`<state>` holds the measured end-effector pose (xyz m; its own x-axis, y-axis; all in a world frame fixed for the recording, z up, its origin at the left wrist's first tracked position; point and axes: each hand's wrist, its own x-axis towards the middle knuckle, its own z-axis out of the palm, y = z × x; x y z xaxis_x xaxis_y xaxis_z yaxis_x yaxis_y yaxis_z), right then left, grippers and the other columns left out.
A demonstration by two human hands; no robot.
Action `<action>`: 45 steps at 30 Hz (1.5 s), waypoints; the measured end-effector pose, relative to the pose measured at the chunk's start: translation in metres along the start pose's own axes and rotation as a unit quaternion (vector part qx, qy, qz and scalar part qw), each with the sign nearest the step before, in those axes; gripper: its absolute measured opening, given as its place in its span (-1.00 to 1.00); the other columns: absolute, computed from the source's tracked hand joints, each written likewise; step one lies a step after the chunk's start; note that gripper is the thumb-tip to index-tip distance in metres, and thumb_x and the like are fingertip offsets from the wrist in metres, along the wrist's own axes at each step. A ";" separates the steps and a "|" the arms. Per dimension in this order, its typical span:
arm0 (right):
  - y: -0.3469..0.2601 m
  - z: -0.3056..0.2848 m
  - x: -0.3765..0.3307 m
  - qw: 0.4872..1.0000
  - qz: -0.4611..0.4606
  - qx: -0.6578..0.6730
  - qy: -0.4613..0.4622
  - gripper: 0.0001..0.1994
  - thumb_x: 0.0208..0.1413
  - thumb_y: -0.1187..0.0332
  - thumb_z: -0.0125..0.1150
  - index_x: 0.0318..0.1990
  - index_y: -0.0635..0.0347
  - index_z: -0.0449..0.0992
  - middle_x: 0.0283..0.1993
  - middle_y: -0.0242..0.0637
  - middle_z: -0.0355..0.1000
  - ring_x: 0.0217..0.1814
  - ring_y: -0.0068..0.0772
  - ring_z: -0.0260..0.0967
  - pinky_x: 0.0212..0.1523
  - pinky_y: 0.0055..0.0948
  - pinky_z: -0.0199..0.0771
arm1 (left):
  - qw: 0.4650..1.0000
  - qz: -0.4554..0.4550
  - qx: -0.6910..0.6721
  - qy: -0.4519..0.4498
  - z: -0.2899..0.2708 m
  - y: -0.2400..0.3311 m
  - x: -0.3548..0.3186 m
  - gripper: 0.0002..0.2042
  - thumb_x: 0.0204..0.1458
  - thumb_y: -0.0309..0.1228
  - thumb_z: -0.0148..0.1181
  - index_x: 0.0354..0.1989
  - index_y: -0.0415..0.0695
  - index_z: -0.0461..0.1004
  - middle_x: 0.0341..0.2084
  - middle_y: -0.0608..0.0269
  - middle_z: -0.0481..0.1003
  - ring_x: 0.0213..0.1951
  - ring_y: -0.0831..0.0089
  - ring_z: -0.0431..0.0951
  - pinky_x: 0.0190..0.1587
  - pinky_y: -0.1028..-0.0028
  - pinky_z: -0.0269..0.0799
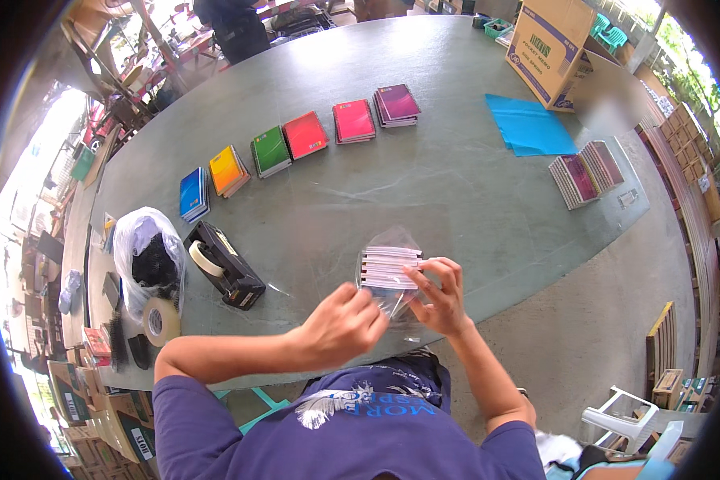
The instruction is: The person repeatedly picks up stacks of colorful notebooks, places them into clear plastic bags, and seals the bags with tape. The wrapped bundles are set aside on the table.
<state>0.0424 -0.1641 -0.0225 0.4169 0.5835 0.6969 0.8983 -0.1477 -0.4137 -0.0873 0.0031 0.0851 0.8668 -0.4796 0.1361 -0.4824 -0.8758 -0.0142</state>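
In front of me, a stack of small notebooks lies in a clear plastic bag, page edges facing up. My right hand grips the right side of the bagged stack, fingers on its edge and thumb near the bag's lower part. My left hand is curled closed beside the bag's near left corner. Whether it pinches the plastic is hidden by the fingers. To the left stands a black tape dispenser with a roll of tape in it.
Notebook stacks form an arc across the table: blue, yellow, green, red, pink and purple. At right are spiral notebooks, a blue sheet and a cardboard box. A white plastic bag and tape roll sit left.
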 end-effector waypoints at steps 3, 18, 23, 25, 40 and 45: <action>0.001 -0.008 0.016 0.994 -0.070 -0.001 -0.082 -0.54 -0.18 0.35 0.31 0.00 0.06 0.46 -0.06 -0.43 0.33 0.02 -0.37 0.25 0.03 -0.31 0.25 | 0.997 0.001 0.015 0.071 -0.005 -0.004 -0.007 -0.71 -0.20 -0.40 0.12 -0.23 -0.16 0.45 -0.39 0.23 0.45 -0.16 0.39 0.41 -0.11 0.32 0.29; -0.011 -0.001 -0.003 0.997 -0.034 -0.023 -0.067 -0.67 -0.05 0.49 0.12 -0.06 0.10 0.51 0.02 -0.38 0.41 0.15 -0.37 0.32 0.12 -0.33 0.23 | 0.993 0.076 -0.080 -0.029 0.007 -0.068 0.061 -0.88 -0.22 -0.29 0.23 -0.71 0.07 0.46 0.01 0.39 0.31 0.27 0.28 -0.02 0.34 0.06 -0.25; -0.013 -0.001 -0.001 0.998 -0.041 -0.008 -0.056 -0.64 -0.07 0.50 0.15 -0.05 0.00 0.49 0.01 -0.38 0.41 0.13 -0.37 0.33 0.09 -0.32 0.24 | 0.991 0.078 -0.063 -0.085 0.004 -0.068 0.076 -0.89 -0.30 -0.23 0.32 -0.60 0.07 0.56 -0.01 0.37 0.33 0.24 0.26 0.04 0.31 0.02 -0.20; -0.012 -0.001 -0.003 0.996 -0.049 -0.026 -0.076 -0.64 -0.09 0.49 0.18 -0.06 -0.03 0.49 0.03 -0.39 0.39 0.15 -0.36 0.31 0.11 -0.31 0.22 | 0.991 0.069 -0.046 -0.108 0.001 -0.068 0.079 -0.86 -0.31 -0.22 0.33 -0.57 0.07 0.57 -0.03 0.35 0.36 0.22 0.24 0.08 0.29 0.01 -0.19; -0.004 -0.015 0.018 0.988 0.013 0.062 -0.143 -0.72 -0.27 0.40 0.37 -0.28 0.01 0.58 -0.23 -0.45 0.36 -0.13 -0.30 0.20 -0.07 -0.33 0.30 | 0.930 -0.142 -0.169 0.294 0.073 -0.025 0.009 -0.60 -0.35 -0.26 0.40 -0.21 0.05 0.55 0.08 0.09 0.26 0.15 0.09 0.20 0.16 0.11 0.13; -0.011 -0.011 0.026 0.986 0.061 0.108 -0.109 -0.88 -0.19 0.38 0.37 -0.45 0.11 0.56 -0.40 -0.42 0.38 -0.24 -0.30 0.24 -0.20 -0.36 0.31 | 0.819 -0.206 -0.386 0.372 0.053 -0.039 0.002 -0.40 -0.23 -0.08 0.40 -0.03 -0.16 0.43 0.05 0.04 0.29 0.06 0.20 0.32 0.10 0.22 0.24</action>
<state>0.0448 -0.1559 0.0071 0.4592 0.7329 0.5019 0.7836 -0.0680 -0.6175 -0.0599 0.0332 0.0339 0.7973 0.2650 0.5423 -0.3538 -0.5227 0.7756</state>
